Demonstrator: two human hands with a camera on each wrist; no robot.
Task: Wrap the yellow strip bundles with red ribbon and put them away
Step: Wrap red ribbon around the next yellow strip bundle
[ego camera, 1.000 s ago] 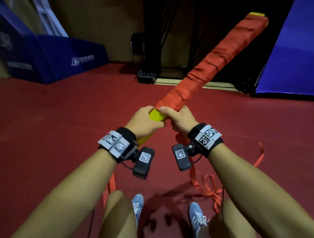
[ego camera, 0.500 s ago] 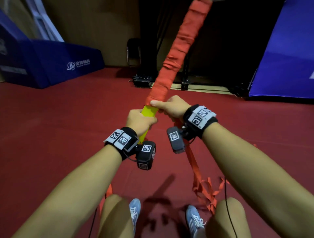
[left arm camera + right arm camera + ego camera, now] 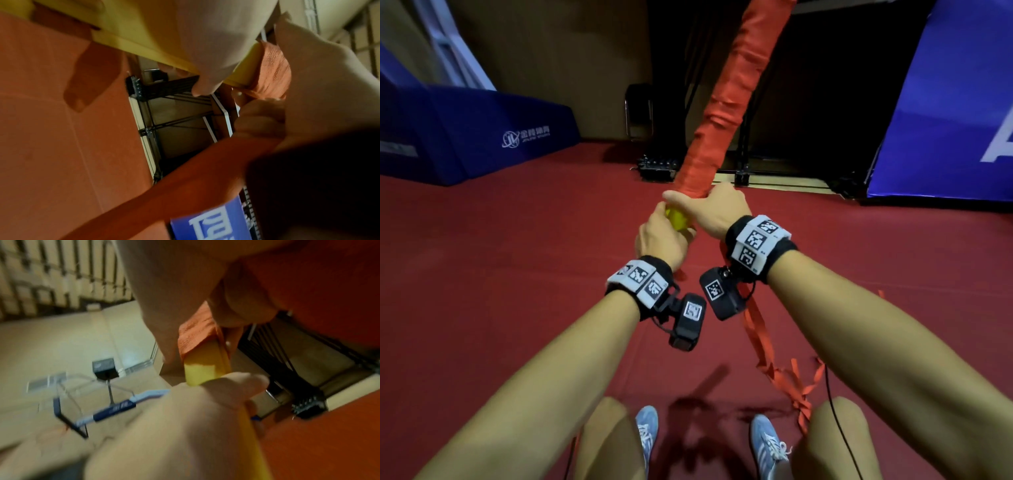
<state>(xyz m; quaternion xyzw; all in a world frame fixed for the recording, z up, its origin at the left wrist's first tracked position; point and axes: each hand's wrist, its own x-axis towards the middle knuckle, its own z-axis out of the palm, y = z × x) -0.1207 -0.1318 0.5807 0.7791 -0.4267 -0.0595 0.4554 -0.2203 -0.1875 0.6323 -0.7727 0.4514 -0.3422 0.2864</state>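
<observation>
change: the yellow strip bundle (image 3: 726, 102) was leaning up and to the right a second ago. now it stands close to upright in front of the person, top end out of the head view. it is red-wrapped along nearly all of its visible length. less bare yellow shows than before, just a short stub (image 3: 677, 219) between the two hands. the red ribbon (image 3: 763, 339) runs slack from under the right hand down to a loose tangle on the floor by the right shoe. both hands have risen and moved further from the body. left hand (image 3: 659, 240) is closed round the bare yellow end, lowest on the bundle. right hand (image 3: 715, 209) is just above it and touching it, fingers curled round the bundle at the lower edge of the wrapping, pinning ribbon there; the wrist views confirm both grips, though blurred. judgement: wrapping is almost done, last turns plus securing the end are left, and putting away hasn't started.

room: dark red floor (image 3: 500, 257), matte, with seam lines. big blue panel (image 3: 945, 102) at the right, blue padded block with white logo (image 3: 476, 133) at the left. a dark metal frame (image 3: 743, 164) stands against the back wall behind the bundle, with a dark chair (image 3: 639, 113) just left of it. blue lace-up shoes (image 3: 647, 428) at the bottom edge, and a thin black cable trails near the right leg.
</observation>
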